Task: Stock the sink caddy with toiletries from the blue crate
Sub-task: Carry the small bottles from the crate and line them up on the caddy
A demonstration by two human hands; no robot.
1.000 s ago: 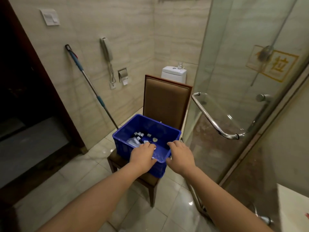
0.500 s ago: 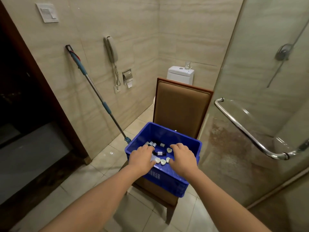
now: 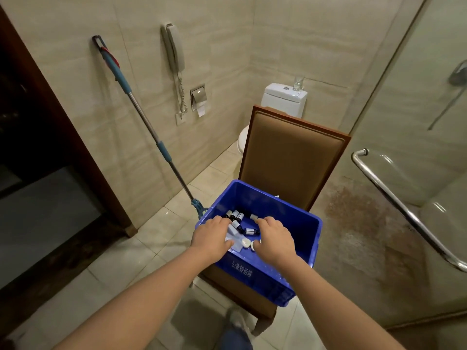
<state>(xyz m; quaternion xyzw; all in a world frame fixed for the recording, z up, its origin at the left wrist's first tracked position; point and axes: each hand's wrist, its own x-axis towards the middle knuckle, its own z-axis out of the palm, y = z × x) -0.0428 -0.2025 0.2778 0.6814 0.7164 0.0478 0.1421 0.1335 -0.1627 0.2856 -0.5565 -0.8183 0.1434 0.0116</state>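
The blue crate (image 3: 290, 276) sits on the seat of the brown chair (image 3: 293, 160). The toiletries lie loose on its floor: small dark bottles (image 3: 236, 218) toward the far side, white packets (image 3: 232, 232) by your left hand (image 3: 212, 236), and pale round soaps (image 3: 245, 243) between your two hands. The sink caddy is not in view. The step in hand appears to be picking stock out of the crate. To do it well, I would advise taking one kind of item per hand, closing on the bottles across their bodies rather than their caps, and lifting straight up past the rim so nothing catches the wall (the bottles lie at mixed angles and will likely roll if nudged). Take only as many as you can hold firmly, since a dropped bottle would land on tile. Both forearms reach forward and down, palms facing the crate floor. Your left hand rests low over the packets with its fingers bent downward. Your right hand (image 3: 274, 239) arches over the bottles, knuckles up and fingertips hidden below. Whether either hand has actually closed on an item cannot be told from this view.
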